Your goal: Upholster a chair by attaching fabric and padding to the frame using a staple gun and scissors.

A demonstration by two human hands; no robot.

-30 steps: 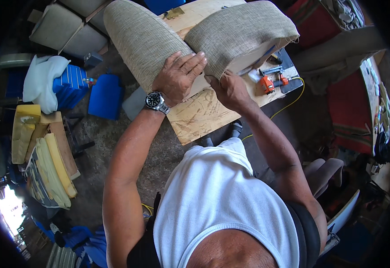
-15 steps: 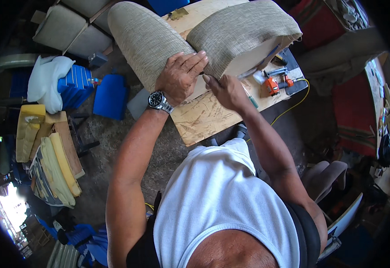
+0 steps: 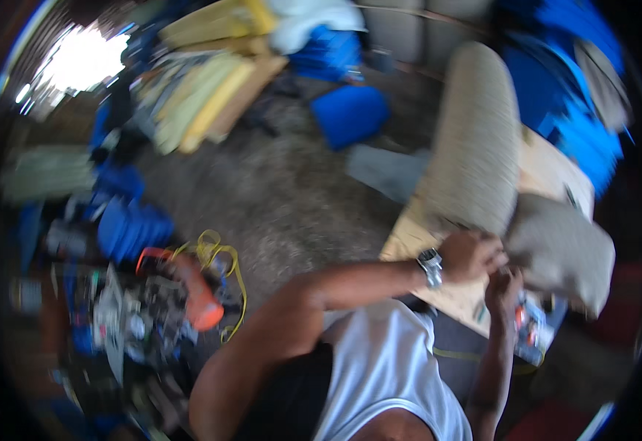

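A long grey padded cushion [image 3: 478, 140] lies on a wooden board [image 3: 549, 173], which is the surface here. A second grey padded piece [image 3: 565, 250] sits at the near right edge of the board. The two pieces meet close to the person's hands.

The left hand [image 3: 472, 255] rests on the near end of the long cushion, where it meets the other piece. Its fingers are curled down onto the cloth, but the picture is too blurry to say if they are pinching it. The right hand [image 3: 503, 288] is just below, touching the seam between the two pieces. I cannot tell if it is closed on anything.

The cloth looks rough and woven, so I think it will not slip in the fingers. The padding looks soft and squashy, and it would bend if lifted by one end. It looks bulky more than heavy. A good place to hold it would be the cloth edge near the seam, or both long sides.

The board looks flat, hard and pale. Small orange tools [image 3: 525, 323] lie at its near edge.

On the floor [image 3: 277, 213] are a blue cushion [image 3: 350, 114] and yellow foam sheets [image 3: 203, 103].
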